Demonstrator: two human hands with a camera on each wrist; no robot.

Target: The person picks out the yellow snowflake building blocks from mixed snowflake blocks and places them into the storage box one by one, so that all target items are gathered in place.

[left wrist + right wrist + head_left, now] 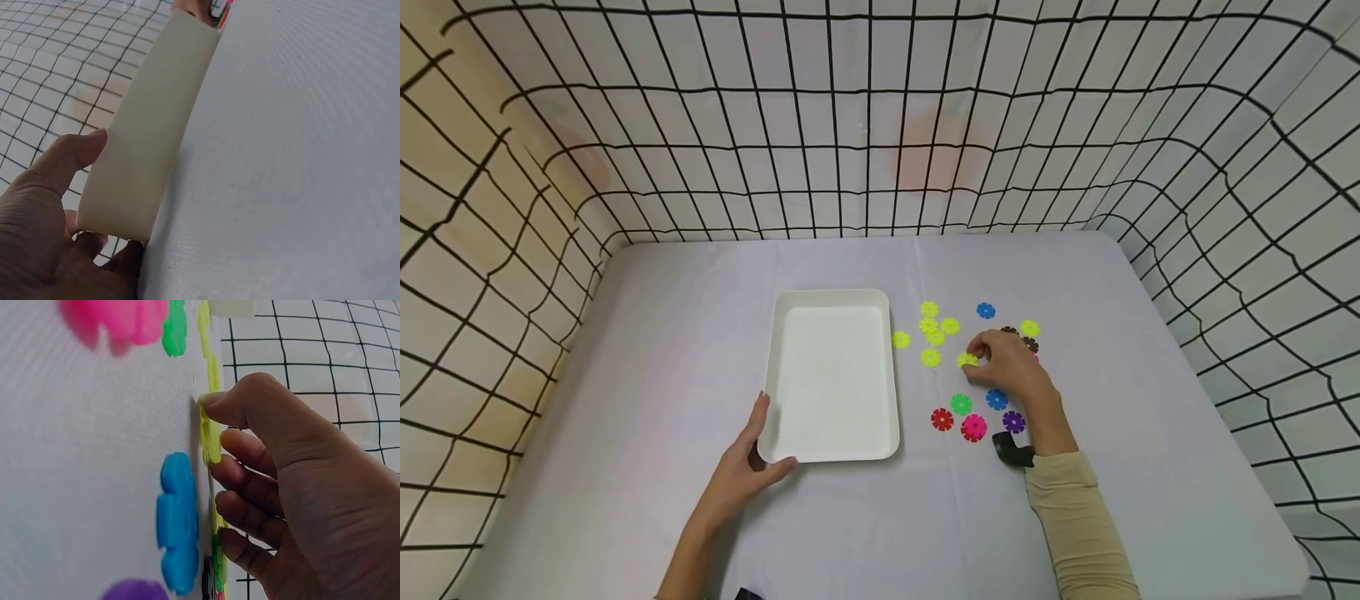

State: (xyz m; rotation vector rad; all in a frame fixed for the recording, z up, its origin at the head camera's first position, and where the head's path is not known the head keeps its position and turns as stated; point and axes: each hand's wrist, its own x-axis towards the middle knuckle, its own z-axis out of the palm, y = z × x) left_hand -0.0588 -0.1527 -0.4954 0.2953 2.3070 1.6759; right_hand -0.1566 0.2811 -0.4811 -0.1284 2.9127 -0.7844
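Note:
My left hand (737, 475) grips the near left corner of a white rectangular tray (831, 458). In the left wrist view the thumb presses near the upper edge of the tray's wall (147, 125), and the other fingers bend round the corner. Right of the tray, my right hand (1009, 362) pinches a yellow notched plastic disc (967, 359) between thumb and fingers, close over the cloth. Up close, the thumb lies on one edge of this yellow disc (209, 431). More yellow discs (930, 357) lie between the tray and this hand; a blue disc (178, 525) sits nearby.
Red (942, 419), green (961, 404), pink (973, 427) and purple discs (1013, 422) lie nearer the front. Brown discs (1030, 343) are partly behind the right hand. Another blue disc (986, 310) lies farther back. Black wire mesh (868, 150) borders the white-covered table (662, 333).

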